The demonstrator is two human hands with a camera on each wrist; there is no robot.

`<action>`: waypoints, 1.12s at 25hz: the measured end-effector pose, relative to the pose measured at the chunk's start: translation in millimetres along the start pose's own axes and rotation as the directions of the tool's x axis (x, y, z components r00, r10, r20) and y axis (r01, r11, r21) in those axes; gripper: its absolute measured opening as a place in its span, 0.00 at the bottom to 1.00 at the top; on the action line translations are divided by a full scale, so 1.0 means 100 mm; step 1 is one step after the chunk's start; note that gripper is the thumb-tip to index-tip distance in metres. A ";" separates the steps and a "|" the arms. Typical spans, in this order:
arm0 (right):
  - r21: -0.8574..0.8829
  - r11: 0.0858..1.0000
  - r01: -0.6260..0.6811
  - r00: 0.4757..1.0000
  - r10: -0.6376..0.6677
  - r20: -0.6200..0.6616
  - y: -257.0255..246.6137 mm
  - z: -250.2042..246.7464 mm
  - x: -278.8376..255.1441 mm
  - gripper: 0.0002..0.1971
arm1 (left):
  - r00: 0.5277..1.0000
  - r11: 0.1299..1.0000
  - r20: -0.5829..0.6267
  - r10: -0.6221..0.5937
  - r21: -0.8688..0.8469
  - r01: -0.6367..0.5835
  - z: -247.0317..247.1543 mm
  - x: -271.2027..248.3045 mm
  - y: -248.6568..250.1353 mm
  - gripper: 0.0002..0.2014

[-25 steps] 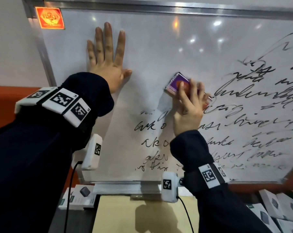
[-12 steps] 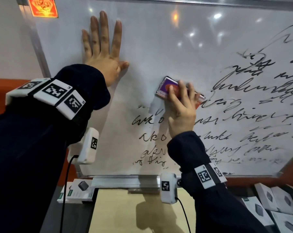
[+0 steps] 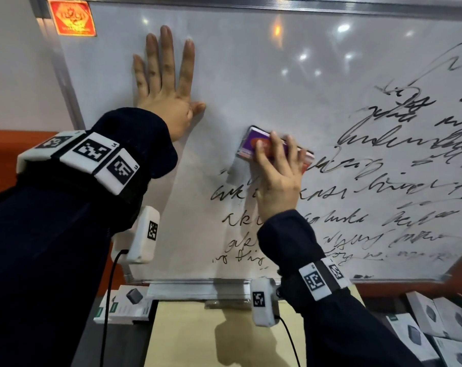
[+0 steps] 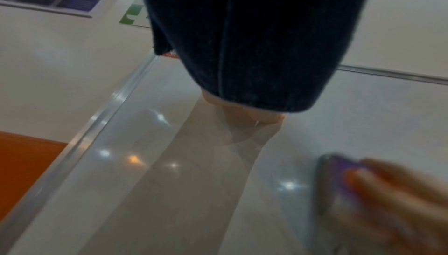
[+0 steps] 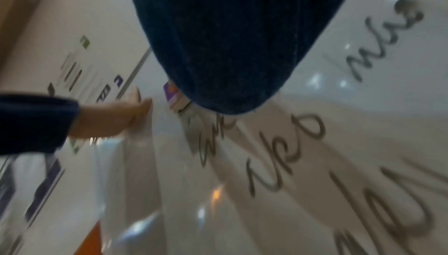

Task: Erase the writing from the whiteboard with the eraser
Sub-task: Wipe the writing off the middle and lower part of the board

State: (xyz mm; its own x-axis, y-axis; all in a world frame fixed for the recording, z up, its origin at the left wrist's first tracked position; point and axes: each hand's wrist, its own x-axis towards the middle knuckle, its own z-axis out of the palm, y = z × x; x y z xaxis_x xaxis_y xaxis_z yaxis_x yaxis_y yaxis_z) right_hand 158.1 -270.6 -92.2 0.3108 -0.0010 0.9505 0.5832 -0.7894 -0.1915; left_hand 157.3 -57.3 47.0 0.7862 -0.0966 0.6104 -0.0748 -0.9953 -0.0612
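Note:
A whiteboard [image 3: 251, 75] stands before me, its upper left wiped and black scribbled writing [image 3: 383, 181] over its right and lower middle. My left hand [image 3: 166, 86] lies flat on the upper left of the board, fingers straight and spread. My right hand [image 3: 277, 168] grips a purple and orange eraser [image 3: 253, 140] and presses it on the board at the left edge of the writing. In the left wrist view the eraser [image 4: 339, 165] and right hand [image 4: 392, 192] are blurred at lower right. In the right wrist view the sleeve hides most of the eraser [image 5: 172, 94].
An orange sticker [image 3: 72, 18] marks the board's top left corner. A metal tray [image 3: 198, 287] runs under the board's lower edge. Below it lie a tan surface [image 3: 198, 335] and white boxes at left [image 3: 129, 305] and right [image 3: 441, 324]. An orange wall band [image 3: 25, 144] shows at left.
The right hand has carried the eraser down and to the left across the board, onto the upper lines of writing. The left hand stays flat on the board.

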 end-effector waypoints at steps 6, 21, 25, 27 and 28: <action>0.111 0.938 0.329 0.903 -0.347 0.252 -0.02 0.04 -0.31 0.24 | 1.000 1.000 0.012 -0.008 0.001 0.008 -0.01 -0.01 0.00 0.43; -0.039 0.998 0.054 0.998 -0.054 0.015 0.14 -0.08 0.05 0.19 | 0.999 1.000 0.030 -0.011 -0.016 0.012 -0.04 -0.03 0.02 0.44; 0.050 0.947 0.316 0.925 -0.320 0.203 0.08 0.00 -0.20 0.21 | 0.999 1.000 0.036 -0.012 -0.022 0.013 -0.05 -0.02 0.01 0.44; 0.035 0.943 0.330 0.905 -0.326 0.273 0.24 -0.13 -0.42 0.22 | 0.999 1.000 0.040 -0.012 -0.017 0.013 -0.05 -0.03 0.01 0.44; 0.016 0.963 0.270 0.933 -0.266 0.245 0.32 -0.20 -0.45 0.21 | 0.999 1.000 0.036 -0.010 -0.012 0.010 -0.04 -0.03 0.01 0.44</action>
State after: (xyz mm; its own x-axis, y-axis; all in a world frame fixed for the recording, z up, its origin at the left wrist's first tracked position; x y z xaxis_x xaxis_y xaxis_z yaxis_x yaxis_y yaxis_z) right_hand 148.1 -308.3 -135.9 0.3184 0.3590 0.8774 0.6570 -0.7507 0.0687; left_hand 152.5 -57.8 48.4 0.8083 -0.0867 0.5824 -0.0742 -0.9962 -0.0452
